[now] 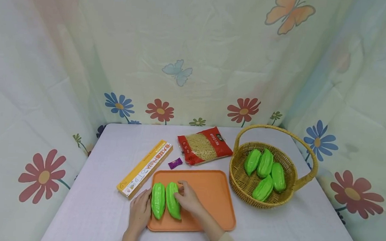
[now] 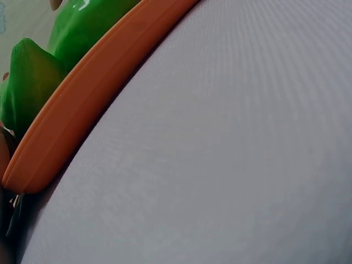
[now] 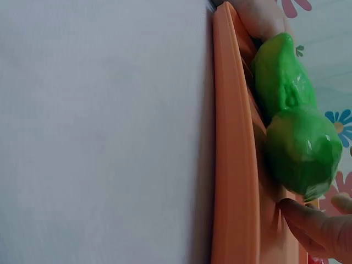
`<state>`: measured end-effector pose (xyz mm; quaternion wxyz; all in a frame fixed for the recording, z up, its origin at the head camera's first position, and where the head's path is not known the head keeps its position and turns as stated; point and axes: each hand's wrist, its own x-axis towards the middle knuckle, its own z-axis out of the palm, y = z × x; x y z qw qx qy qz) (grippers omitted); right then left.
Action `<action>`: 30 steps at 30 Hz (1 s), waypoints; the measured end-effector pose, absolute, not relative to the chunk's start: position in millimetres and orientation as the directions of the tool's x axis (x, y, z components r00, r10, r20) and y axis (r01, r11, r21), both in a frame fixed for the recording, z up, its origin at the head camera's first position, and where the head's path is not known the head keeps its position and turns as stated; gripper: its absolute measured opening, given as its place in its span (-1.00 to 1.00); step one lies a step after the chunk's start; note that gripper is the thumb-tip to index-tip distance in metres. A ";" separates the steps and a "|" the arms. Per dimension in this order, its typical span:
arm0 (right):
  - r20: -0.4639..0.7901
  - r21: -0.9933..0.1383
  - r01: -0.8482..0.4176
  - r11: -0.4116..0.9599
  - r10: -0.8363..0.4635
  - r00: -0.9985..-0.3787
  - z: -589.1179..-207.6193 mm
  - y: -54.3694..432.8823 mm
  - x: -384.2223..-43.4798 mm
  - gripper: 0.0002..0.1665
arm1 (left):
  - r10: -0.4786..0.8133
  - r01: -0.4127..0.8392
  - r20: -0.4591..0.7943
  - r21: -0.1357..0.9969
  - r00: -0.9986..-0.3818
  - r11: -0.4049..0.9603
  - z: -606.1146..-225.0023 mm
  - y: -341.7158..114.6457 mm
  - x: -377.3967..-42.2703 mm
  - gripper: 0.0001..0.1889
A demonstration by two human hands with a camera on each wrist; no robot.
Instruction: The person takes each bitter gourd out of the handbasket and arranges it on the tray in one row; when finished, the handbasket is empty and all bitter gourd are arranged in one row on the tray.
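Rested left hand (image 1: 140, 211), fingers nearly straight, at left rim of orange tray (image 1: 212, 202), lower centre; held right hand (image 1: 189, 199), fingers apart, at tray's right-hand green gourd (image 1: 173, 203). Probably called for light, even steadying.

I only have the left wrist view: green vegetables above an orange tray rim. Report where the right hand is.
Observer: The right hand is beside the right-hand green vegetable on the orange tray; whether it grips it, I can't tell.
Operator: Check for more vegetables.
Observer: Four more green vegetables lie in the wicker basket, right of the tray.
Operator: Now the tray's far side.
Observer: A red bag lies beyond it.
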<state>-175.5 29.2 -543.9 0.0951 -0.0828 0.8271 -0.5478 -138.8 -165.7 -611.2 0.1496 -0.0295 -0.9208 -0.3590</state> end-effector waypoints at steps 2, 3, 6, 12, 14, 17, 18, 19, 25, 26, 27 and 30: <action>-0.053 -0.917 -0.048 0.396 -0.239 -0.970 -544.8 31.5 -177.3 -0.41 | -0.056 0.157 0.293 0.654 -0.955 0.740 -610.7 -165.6 -138.6 -0.59; -0.047 -0.915 -0.054 0.400 -0.238 -0.970 -545.2 32.5 -178.3 -0.42 | -0.059 0.151 0.287 0.657 -0.956 0.739 -610.8 -165.5 -138.6 -0.59; -0.052 -0.903 -0.054 0.427 -0.232 -0.971 -544.4 34.9 -179.7 -0.43 | -0.065 0.147 0.285 0.660 -0.956 0.737 -610.9 -165.5 -138.7 -0.60; -0.076 -0.894 -0.038 0.446 -0.235 -0.969 -541.4 35.5 -176.9 -0.43 | -0.059 0.174 0.322 0.648 -0.945 0.742 -611.1 -165.7 -138.7 -0.60; -0.077 -0.899 -0.036 0.437 -0.237 -0.969 -540.8 34.7 -175.3 -0.43 | -0.055 0.182 0.330 0.643 -0.942 0.744 -611.3 -165.6 -138.6 -0.60; -0.068 -0.904 -0.043 0.425 -0.243 -0.968 -539.9 33.4 -173.2 -0.44 | -0.052 0.182 0.326 0.646 -0.944 0.742 -611.3 -165.6 -138.2 -0.60; -0.066 -0.905 -0.045 0.423 -0.244 -0.968 -539.6 33.1 -172.8 -0.44 | -0.051 0.180 0.322 0.645 -0.945 0.743 -611.3 -165.6 -138.1 -0.60; -0.066 -0.904 -0.046 0.424 -0.245 -0.967 -539.6 32.9 -172.5 -0.45 | -0.050 0.176 0.316 0.646 -0.947 0.742 -611.1 -165.6 -138.1 -0.60; -0.071 -0.898 -0.044 0.438 -0.243 -0.967 -540.2 34.7 -174.6 -0.44 | -0.058 0.166 0.309 0.649 -0.949 0.743 -610.2 -164.8 -138.5 -0.60; -0.071 -0.895 -0.046 0.443 -0.244 -0.967 -540.4 35.4 -175.3 -0.44 | -0.059 0.168 0.314 0.646 -0.947 0.744 -610.0 -164.7 -138.5 -0.60; -0.078 -0.892 -0.041 0.450 -0.243 -0.967 -540.5 36.0 -175.9 -0.44 | -0.063 0.168 0.318 0.647 -0.946 0.744 -610.2 -164.5 -138.7 -0.60; -0.074 -0.890 -0.047 0.453 -0.245 -0.967 -540.4 38.1 -176.9 -0.45 | -0.069 0.168 0.325 0.644 -0.943 0.747 -610.7 -164.3 -139.1 -0.60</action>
